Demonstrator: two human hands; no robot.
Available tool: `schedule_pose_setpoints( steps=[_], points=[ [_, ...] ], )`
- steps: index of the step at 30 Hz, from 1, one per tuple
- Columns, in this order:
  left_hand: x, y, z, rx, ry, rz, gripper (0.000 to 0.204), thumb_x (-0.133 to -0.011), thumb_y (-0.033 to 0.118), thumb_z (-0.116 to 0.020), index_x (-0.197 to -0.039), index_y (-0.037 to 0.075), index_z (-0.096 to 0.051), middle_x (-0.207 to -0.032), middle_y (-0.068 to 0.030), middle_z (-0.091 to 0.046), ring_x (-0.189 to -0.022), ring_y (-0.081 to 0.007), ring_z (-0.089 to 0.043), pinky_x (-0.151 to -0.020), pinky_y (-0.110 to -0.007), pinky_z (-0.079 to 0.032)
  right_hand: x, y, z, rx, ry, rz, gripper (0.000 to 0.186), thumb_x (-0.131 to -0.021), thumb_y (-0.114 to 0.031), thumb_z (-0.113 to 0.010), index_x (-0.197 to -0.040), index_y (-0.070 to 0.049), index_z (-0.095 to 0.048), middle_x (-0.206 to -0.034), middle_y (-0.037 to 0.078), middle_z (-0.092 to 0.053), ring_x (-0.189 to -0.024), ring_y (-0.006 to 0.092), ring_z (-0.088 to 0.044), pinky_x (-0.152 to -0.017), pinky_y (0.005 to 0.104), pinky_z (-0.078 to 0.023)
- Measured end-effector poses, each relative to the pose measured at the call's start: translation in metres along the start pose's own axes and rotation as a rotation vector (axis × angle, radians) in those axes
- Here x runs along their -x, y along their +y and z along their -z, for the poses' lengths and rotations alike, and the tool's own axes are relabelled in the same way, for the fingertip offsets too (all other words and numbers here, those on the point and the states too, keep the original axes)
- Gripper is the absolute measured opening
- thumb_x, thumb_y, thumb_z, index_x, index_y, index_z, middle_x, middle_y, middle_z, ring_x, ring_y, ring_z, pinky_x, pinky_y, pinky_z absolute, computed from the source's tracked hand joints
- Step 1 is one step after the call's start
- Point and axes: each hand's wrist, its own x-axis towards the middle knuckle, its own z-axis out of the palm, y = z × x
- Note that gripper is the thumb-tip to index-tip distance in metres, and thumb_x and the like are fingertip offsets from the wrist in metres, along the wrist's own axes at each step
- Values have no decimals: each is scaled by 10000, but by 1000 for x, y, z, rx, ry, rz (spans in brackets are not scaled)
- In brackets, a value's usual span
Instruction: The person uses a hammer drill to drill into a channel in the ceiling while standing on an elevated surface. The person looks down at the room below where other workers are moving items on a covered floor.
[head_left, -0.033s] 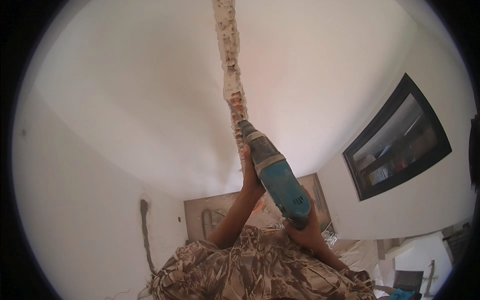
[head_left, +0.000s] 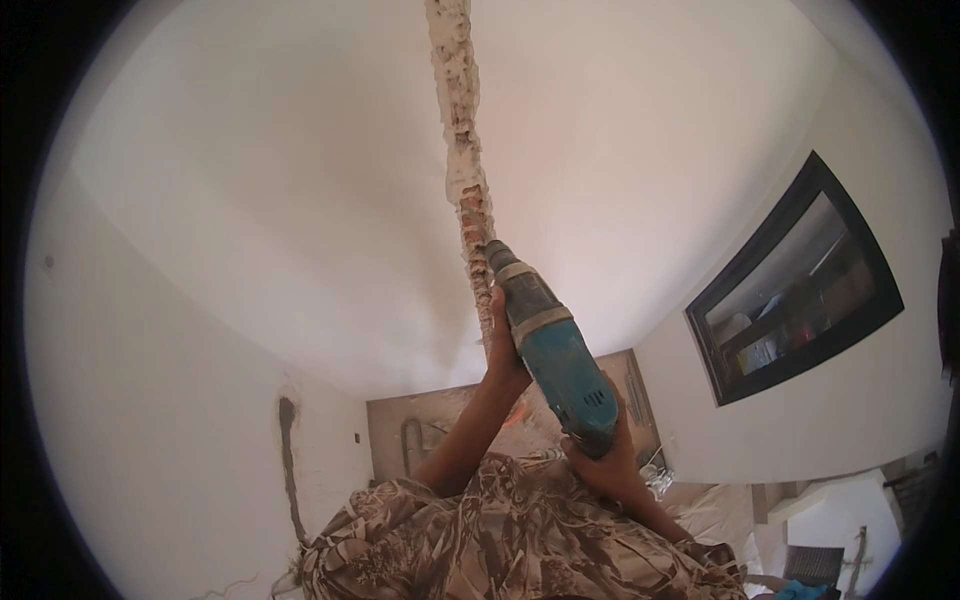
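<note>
A teal and black rotary hammer (head_left: 565,365) points up and away into a rough channel (head_left: 460,110) cut in the white wall. Its nose lies over a stretch of the channel where reddish brick (head_left: 471,205) is exposed; the bit's tip is hard to make out. My left hand (head_left: 506,355) supports the front of the body from the left, thumb up along its side. Around the back end, my right hand (head_left: 612,462) grips the tool, with its fingers mostly hidden behind the housing.
A dark-framed window (head_left: 800,285) is in the wall on the right. Another dark groove (head_left: 290,465) runs down the left wall. Below my arms, the dusty brown floor (head_left: 390,425) has a curved pipe-like piece (head_left: 408,445) on it. Crumpled plastic sheeting (head_left: 725,520) lies at lower right.
The rotary hammer's nose has shifted slightly to the right, and less of the bit shows. Both hands keep their hold.
</note>
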Motion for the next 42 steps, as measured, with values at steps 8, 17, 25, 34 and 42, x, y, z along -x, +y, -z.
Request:
schedule_pose_setpoints(
  steps=[8, 17, 25, 34, 42],
  points=[
    [-47, 3, -8, -86, 28, 31, 711, -884, 713, -495, -1230, 92, -515, -1068, -119, -608, -971, -248, -643, -833, -428, -565, -32, 14, -1, -135, 62, -3, 930, -845, -50, -681, -1528, -34, -50, -1399, 224, -397, -1286, 282, -463, -1039, 408, -418],
    [-52, 34, 15, -72, -4, 106, 687, -904, 667, -511, -1255, 76, -505, -1053, -111, -612, -951, -240, -652, -826, -413, -574, -48, 22, -43, 25, 133, 67, 915, -831, -43, -687, -1507, 12, -72, -1404, 238, -360, -1313, 310, -423, -1066, 430, -385],
    [-64, 53, 9, -97, 70, 68, 700, -889, 681, -524, -1256, 85, -505, -1074, -116, -612, -992, -248, -642, -858, -431, -559, -65, 12, -58, -7, 164, 37, 933, -820, -23, -685, -1509, -10, -56, -1393, 218, -342, -1307, 314, -412, -1059, 435, -385],
    [-97, 49, -27, 91, -105, -21, 665, -915, 663, -489, -1239, 83, -529, -1156, -141, -611, -1070, -306, -611, -968, -491, -489, -104, -41, -10, 130, 181, -130, 816, -828, -25, -693, -1472, -56, -193, -1206, 155, -508, -1010, 223, -567, -818, 338, -500],
    [-79, 21, -18, 136, -215, -76, 553, -948, 590, -491, -1253, 133, -551, -1197, -160, -621, -1137, -333, -591, -1006, -519, -464, -80, -29, 16, 26, 121, -80, 793, -866, -154, -713, -1476, -92, -210, -1173, 158, -559, -883, 200, -623, -594, 314, -554]
  ],
)
